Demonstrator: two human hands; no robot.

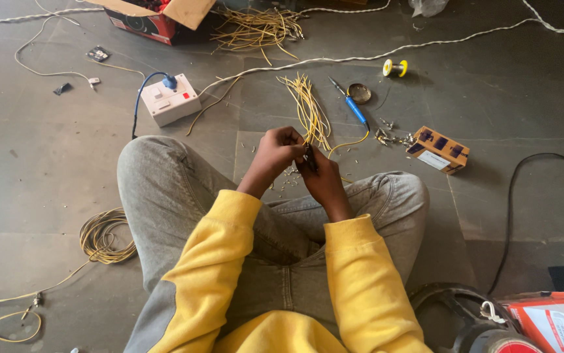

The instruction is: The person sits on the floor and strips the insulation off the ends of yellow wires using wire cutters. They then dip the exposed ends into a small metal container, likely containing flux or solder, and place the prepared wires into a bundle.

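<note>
Grey tiled floor, with a seated person working above crossed legs.
Left hand and right hand, fingers pressed together, pinch a yellow wire bundle between them; its long axis runs away from the body. Beyond lie a blue-handled soldering iron, a white socket box and a solder spool.

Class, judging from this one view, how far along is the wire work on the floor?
Done: cut yellow wires lie bunched ahead. In hand: left hand and right hand pinch one wire end together. Left: the wire coil is uncut; the soldering iron lies unused.
</note>
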